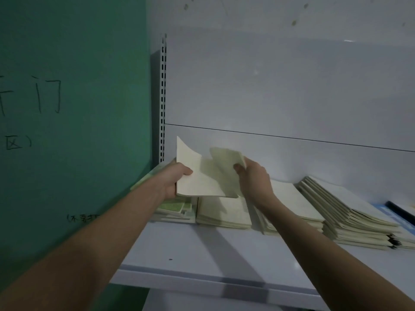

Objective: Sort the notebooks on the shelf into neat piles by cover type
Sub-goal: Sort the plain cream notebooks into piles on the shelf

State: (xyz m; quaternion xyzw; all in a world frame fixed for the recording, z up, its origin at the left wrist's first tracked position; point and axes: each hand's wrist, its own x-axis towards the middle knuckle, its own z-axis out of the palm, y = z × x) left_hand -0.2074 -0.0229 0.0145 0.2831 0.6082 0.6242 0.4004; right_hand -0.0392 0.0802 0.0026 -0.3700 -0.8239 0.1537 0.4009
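My left hand (174,179) grips the left edge of a cream notebook (202,180) held up above the shelf, its top corner curling upward. My right hand (253,178) grips a second cream notebook (226,161) that overlaps the first on its right. Below them, on the white shelf (202,248), lie piles: a green-covered pile (174,208) at far left, a cream pile (224,213) beside it, another cream pile (289,198) under my right wrist, and a tall slanted cream pile (350,216) to the right.
A green wall (74,108) with dark handwriting borders the shelf on the left, next to a perforated upright (163,97). The shelf's white back panel (280,90) rises behind. A blue-covered item with a dark strip (395,209) lies at far right.
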